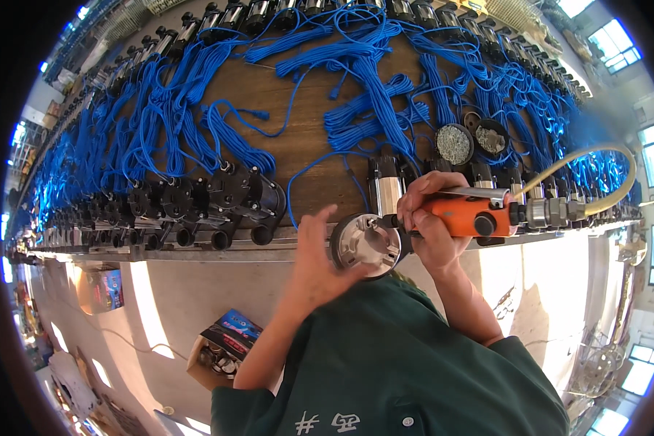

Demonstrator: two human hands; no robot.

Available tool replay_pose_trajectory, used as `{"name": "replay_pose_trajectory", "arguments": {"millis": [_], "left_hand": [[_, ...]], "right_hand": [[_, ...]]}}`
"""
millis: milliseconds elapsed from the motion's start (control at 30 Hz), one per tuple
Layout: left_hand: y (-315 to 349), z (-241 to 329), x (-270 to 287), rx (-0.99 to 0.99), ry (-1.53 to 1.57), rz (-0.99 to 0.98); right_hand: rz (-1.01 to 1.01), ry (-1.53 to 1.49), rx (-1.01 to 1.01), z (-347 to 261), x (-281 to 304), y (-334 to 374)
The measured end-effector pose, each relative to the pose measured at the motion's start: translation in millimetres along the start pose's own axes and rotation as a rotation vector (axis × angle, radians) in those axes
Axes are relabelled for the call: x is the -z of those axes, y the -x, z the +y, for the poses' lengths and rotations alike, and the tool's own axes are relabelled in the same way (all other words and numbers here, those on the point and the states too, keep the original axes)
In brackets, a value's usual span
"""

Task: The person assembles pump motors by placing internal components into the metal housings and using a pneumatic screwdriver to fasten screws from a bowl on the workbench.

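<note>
My right hand [436, 221] is wrapped round an orange air screwdriver [469, 216] with a metal lever along its top and a pale hose at its back end. The tool's black nose points left, to the rim of a round pump housing [369, 247]. That housing has a dark outer wall and a bare metal inside facing up, just beyond my chest. Slightly blurred, my left hand [316, 265] is open at the housing's left side, fingers and thumb spread. Its thumb reaches the near rim; whether it touches cannot be made out. Behind the housing stands a shiny metal pump cylinder [385, 190].
Coiled blue cables [363, 80] cover much of the brown wooden table [254, 87]. Two round containers of small screws [454, 144] sit beyond my right hand. Black pump bodies [232, 196] line the near edge at left. A cardboard box [225, 345] of metal parts stands on the floor.
</note>
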State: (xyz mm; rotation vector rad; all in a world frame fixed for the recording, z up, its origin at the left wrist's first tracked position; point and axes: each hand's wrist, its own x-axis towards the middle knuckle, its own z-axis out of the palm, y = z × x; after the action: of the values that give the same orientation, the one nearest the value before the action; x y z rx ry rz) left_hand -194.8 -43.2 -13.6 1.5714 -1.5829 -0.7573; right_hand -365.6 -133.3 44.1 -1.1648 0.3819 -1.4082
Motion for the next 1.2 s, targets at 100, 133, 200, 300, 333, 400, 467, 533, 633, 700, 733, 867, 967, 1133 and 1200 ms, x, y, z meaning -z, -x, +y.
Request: {"name": "replay_pose_trajectory", "arguments": {"millis": [100,133,200,300,333,400,467,533,633,700,733,867,967,1133,1200], "left_hand": [[17,9,-16,0.006,0.004,0.076],[18,7,-20,-0.014,0.005,0.104],[18,2,-25,-0.064,0.029,0.135],[18,-4,-32,-0.122,0.038,0.178],[18,-7,-34,-0.130,0.031,0.159],[18,-9,-36,-0.138,0.031,0.162],[18,-8,-36,-0.140,0.046,0.200],[18,-10,-38,-0.160,0.051,0.211],[17,-10,-39,-0.176,0.059,0.228],[17,-9,-41,-0.182,0.057,0.242],[17,-11,-42,-0.190,0.053,0.250],[15,-9,-43,-0.217,0.032,0.275],[18,-2,-33,-0.145,0.211,0.332],[45,-32,0,0.584,1.281,0.472],[45,-33,7,0.571,1.563,0.484]], "right_hand": [[-0.045,0.030,-0.016,8,-1,0],[-0.048,0.044,-0.043,10,-2,0],[-0.080,0.088,-0.067,9,-5,-2],[-0.112,0.186,-0.114,6,-13,-6],[-0.123,0.257,-0.118,6,-16,-7],[-0.140,0.337,-0.163,2,-24,-9],[-0.137,0.314,-0.174,2,-28,-10],[-0.144,0.295,-0.184,5,-27,-10],[-0.202,0.264,-0.153,13,-16,-8],[-0.165,0.279,-0.172,15,-17,-8],[-0.148,0.287,-0.179,15,-18,-8],[-0.123,0.305,-0.203,14,-18,-8],[-0.060,0.307,-0.186,6,-23,-8],[0.001,0.166,-0.007,-20,-29,-7],[-0.012,0.062,0.034,-22,-34,-6]]}}
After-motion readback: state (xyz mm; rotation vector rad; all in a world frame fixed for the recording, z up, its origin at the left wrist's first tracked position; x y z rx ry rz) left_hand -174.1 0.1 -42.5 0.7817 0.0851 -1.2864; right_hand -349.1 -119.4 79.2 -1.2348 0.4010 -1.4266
